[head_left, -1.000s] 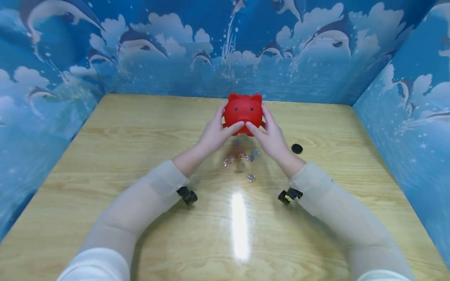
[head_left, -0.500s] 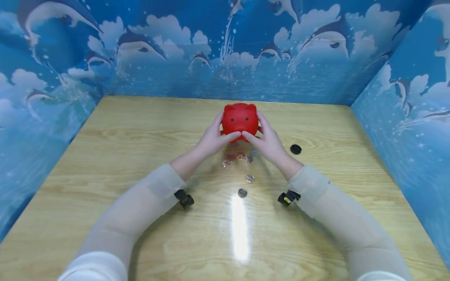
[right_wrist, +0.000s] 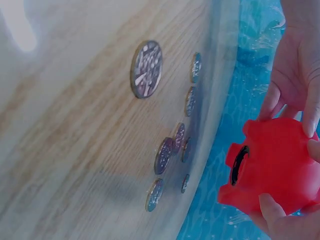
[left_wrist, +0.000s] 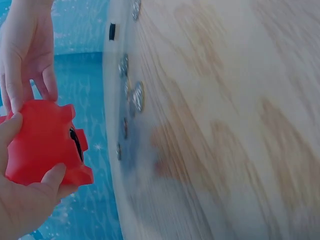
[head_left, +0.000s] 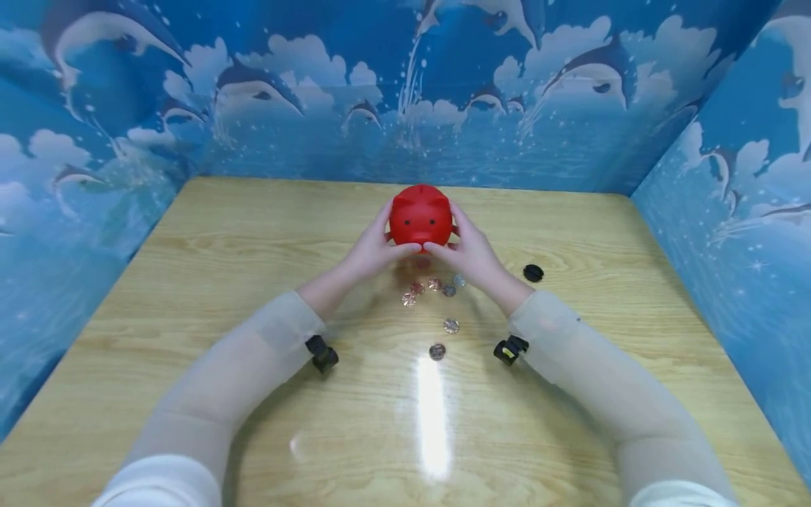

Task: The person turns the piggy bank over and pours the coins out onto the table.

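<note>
A red piggy bank (head_left: 421, 215) is held up above the table, its face toward me. My left hand (head_left: 367, 250) grips one side of it and my right hand (head_left: 472, 250) the other, with both thumbs meeting near the snout. Both wrist views show a dark round opening (right_wrist: 239, 165) in its belly, between the short legs. Below it, several coins lie scattered on the wood, among them a silver coin (head_left: 451, 325) and a darker coin (head_left: 437, 351) closer to me. Some coppery coins (head_left: 417, 288) form a loose cluster under the bank.
To the right of my right hand lies a small black round cap (head_left: 533, 272). The wooden table (head_left: 253, 225) meets blue dolphin-print cloth (head_left: 285, 127) at its back and sides. Dark wrist cameras (head_left: 323, 354) sit on both sleeves.
The blurred coins seen under the bank a second ago have settled, and one coin now lies nearer to me. Both hands have brought the piggy bank slightly left and tipped it.
</note>
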Demonstrator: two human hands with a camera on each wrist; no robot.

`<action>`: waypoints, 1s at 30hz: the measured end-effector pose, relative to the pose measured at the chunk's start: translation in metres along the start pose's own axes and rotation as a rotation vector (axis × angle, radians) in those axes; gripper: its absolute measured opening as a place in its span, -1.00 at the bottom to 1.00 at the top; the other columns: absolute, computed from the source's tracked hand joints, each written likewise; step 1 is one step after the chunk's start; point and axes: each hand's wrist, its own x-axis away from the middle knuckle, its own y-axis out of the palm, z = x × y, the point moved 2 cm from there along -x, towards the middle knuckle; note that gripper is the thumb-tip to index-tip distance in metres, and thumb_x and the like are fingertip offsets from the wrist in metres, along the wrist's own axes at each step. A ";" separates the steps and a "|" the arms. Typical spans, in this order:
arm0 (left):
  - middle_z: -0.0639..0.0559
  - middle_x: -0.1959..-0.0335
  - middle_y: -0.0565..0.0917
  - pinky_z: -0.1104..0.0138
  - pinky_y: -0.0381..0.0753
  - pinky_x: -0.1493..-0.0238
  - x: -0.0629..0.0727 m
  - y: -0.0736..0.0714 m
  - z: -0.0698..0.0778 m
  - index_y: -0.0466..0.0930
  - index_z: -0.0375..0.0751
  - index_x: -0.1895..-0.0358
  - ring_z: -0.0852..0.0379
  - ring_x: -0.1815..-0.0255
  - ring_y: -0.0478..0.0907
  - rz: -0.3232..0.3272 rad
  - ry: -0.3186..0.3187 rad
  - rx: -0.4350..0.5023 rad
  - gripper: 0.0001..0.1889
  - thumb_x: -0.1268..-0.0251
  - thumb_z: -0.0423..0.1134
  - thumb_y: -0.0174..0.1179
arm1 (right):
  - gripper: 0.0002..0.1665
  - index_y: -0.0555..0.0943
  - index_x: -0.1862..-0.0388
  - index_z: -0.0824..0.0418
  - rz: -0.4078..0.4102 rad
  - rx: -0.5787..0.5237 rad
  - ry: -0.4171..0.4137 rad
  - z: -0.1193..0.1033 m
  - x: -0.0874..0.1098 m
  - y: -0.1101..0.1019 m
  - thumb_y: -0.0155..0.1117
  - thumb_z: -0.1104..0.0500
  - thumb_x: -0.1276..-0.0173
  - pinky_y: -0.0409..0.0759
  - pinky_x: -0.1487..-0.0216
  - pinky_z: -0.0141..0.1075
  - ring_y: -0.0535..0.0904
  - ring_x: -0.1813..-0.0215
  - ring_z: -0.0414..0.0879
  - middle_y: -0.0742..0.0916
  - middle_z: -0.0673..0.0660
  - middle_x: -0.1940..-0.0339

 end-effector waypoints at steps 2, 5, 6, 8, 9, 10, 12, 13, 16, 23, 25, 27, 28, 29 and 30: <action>0.07 -0.38 0.19 0.19 0.51 -0.06 -0.002 -0.003 -0.004 -0.09 0.12 -0.48 -0.03 -0.29 0.26 -0.004 -0.011 -0.006 -0.05 -0.09 -0.21 0.35 | -0.03 0.04 -0.49 -0.01 -0.005 0.025 0.010 0.001 -0.003 0.003 0.36 0.15 -0.20 0.52 -0.07 -0.10 0.32 -0.31 0.14 0.29 0.07 -0.41; 0.07 -0.40 0.17 0.19 0.52 -0.05 -0.004 -0.007 -0.010 -0.11 0.12 -0.48 -0.07 -0.30 0.25 -0.006 -0.039 -0.005 -0.03 -0.08 -0.21 0.36 | -0.03 0.05 -0.48 0.00 0.000 0.052 0.023 0.002 -0.007 0.006 0.37 0.15 -0.19 0.53 -0.06 -0.12 0.34 -0.30 0.14 0.30 0.07 -0.41; 0.08 -0.40 0.16 0.19 0.52 -0.05 -0.004 -0.009 -0.012 -0.11 0.12 -0.48 -0.07 -0.30 0.25 -0.009 -0.047 0.000 -0.03 -0.07 -0.20 0.36 | -0.03 0.05 -0.48 0.00 -0.001 0.058 0.026 0.002 -0.009 0.008 0.37 0.15 -0.19 0.52 -0.07 -0.12 0.34 -0.30 0.13 0.30 0.07 -0.41; 0.09 -0.40 0.16 0.19 0.53 -0.03 -0.006 -0.012 -0.014 -0.11 0.13 -0.47 -0.07 -0.29 0.27 -0.011 -0.057 0.014 -0.03 -0.07 -0.20 0.36 | -0.04 0.07 -0.48 0.00 0.003 0.058 0.026 0.003 -0.012 0.010 0.37 0.15 -0.19 0.52 -0.07 -0.12 0.34 -0.29 0.14 0.31 0.08 -0.40; 0.09 -0.39 0.16 0.20 0.53 -0.03 -0.006 -0.013 -0.016 -0.10 0.13 -0.47 -0.07 -0.28 0.28 -0.011 -0.058 0.022 -0.04 -0.07 -0.20 0.37 | -0.04 0.07 -0.48 0.00 0.005 0.057 0.027 0.004 -0.013 0.011 0.37 0.15 -0.19 0.52 -0.07 -0.13 0.34 -0.29 0.13 0.32 0.07 -0.40; 0.09 -0.39 0.16 0.20 0.53 -0.04 -0.007 -0.015 -0.016 -0.09 0.13 -0.47 -0.07 -0.28 0.28 -0.013 -0.055 0.027 -0.04 -0.07 -0.21 0.36 | -0.04 0.07 -0.48 0.00 0.005 0.052 0.029 0.004 -0.014 0.012 0.37 0.16 -0.19 0.52 -0.07 -0.13 0.34 -0.29 0.13 0.32 0.07 -0.40; 0.08 -0.39 0.15 0.19 0.52 -0.05 -0.008 -0.018 -0.018 -0.09 0.11 -0.46 -0.07 -0.28 0.29 -0.017 -0.049 0.033 -0.06 -0.08 -0.22 0.35 | -0.05 0.07 -0.48 0.01 0.001 0.042 0.030 0.005 -0.018 0.014 0.36 0.17 -0.20 0.52 -0.07 -0.13 0.35 -0.29 0.12 0.32 0.06 -0.40; 0.07 -0.39 0.15 0.19 0.51 -0.06 -0.009 -0.019 -0.019 -0.09 0.10 -0.46 -0.07 -0.28 0.29 -0.019 -0.046 0.031 -0.06 -0.09 -0.23 0.35 | -0.05 0.07 -0.48 0.01 -0.003 0.035 0.031 0.005 -0.019 0.014 0.35 0.18 -0.20 0.52 -0.07 -0.14 0.35 -0.29 0.11 0.31 0.06 -0.40; 0.05 -0.41 0.11 0.18 0.48 -0.10 -0.011 -0.025 -0.023 -0.13 0.09 -0.47 -0.08 -0.29 0.27 -0.021 -0.059 0.031 -0.05 -0.10 -0.25 0.34 | -0.07 0.05 -0.49 0.01 -0.039 -0.003 0.034 0.007 -0.025 0.015 0.32 0.18 -0.24 0.50 -0.11 -0.16 0.32 -0.32 0.09 0.25 0.05 -0.44; 0.03 -0.45 0.04 0.16 0.41 -0.18 -0.017 -0.038 -0.030 -0.18 0.06 -0.48 -0.11 -0.33 0.22 -0.032 -0.073 0.040 -0.02 -0.11 -0.29 0.32 | -0.28 0.03 -0.49 0.12 -0.163 -0.162 0.000 0.009 -0.036 0.011 0.02 0.29 -0.42 0.36 -0.24 -0.16 0.25 -0.37 0.06 0.10 0.07 -0.50; 0.02 -0.45 0.03 0.16 0.40 -0.19 -0.018 -0.040 -0.031 -0.19 0.05 -0.48 -0.11 -0.34 0.20 -0.035 -0.070 0.027 -0.02 -0.11 -0.29 0.32 | -0.31 0.02 -0.49 0.16 -0.193 -0.180 -0.012 0.010 -0.039 0.011 -0.06 0.33 -0.44 0.37 -0.23 -0.11 0.24 -0.38 0.06 0.09 0.08 -0.50; 0.02 -0.45 0.02 0.15 0.39 -0.20 -0.019 -0.041 -0.033 -0.19 0.04 -0.49 -0.12 -0.36 0.17 -0.033 -0.077 0.020 -0.01 -0.11 -0.29 0.33 | -0.32 0.00 -0.50 0.15 -0.211 -0.167 -0.011 0.010 -0.042 0.011 -0.11 0.33 -0.45 0.38 -0.22 -0.08 0.21 -0.39 0.03 0.10 0.06 -0.50; 0.02 -0.46 0.02 0.14 0.38 -0.20 -0.019 -0.042 -0.034 -0.20 0.05 -0.49 -0.12 -0.36 0.17 -0.032 -0.083 0.018 -0.01 -0.11 -0.29 0.33 | -0.33 0.00 -0.50 0.15 -0.215 -0.157 -0.007 0.010 -0.043 0.012 -0.13 0.31 -0.45 0.39 -0.21 -0.06 0.19 -0.40 0.02 0.10 0.05 -0.50; 0.01 -0.46 0.01 0.14 0.38 -0.20 -0.020 -0.042 -0.035 -0.21 0.04 -0.49 -0.12 -0.36 0.17 -0.030 -0.089 0.016 0.00 -0.11 -0.28 0.33 | -0.33 0.00 -0.50 0.14 -0.215 -0.147 0.001 0.011 -0.044 0.012 -0.14 0.30 -0.45 0.39 -0.21 -0.05 0.17 -0.41 0.00 0.11 0.05 -0.50; 0.01 -0.46 0.02 0.15 0.39 -0.20 -0.021 -0.043 -0.036 -0.21 0.04 -0.49 -0.12 -0.36 0.17 -0.027 -0.091 0.014 0.00 -0.10 -0.28 0.34 | -0.34 0.00 -0.50 0.13 -0.213 -0.134 0.010 0.011 -0.045 0.012 -0.15 0.29 -0.46 0.40 -0.20 -0.05 0.14 -0.42 -0.01 0.11 0.04 -0.50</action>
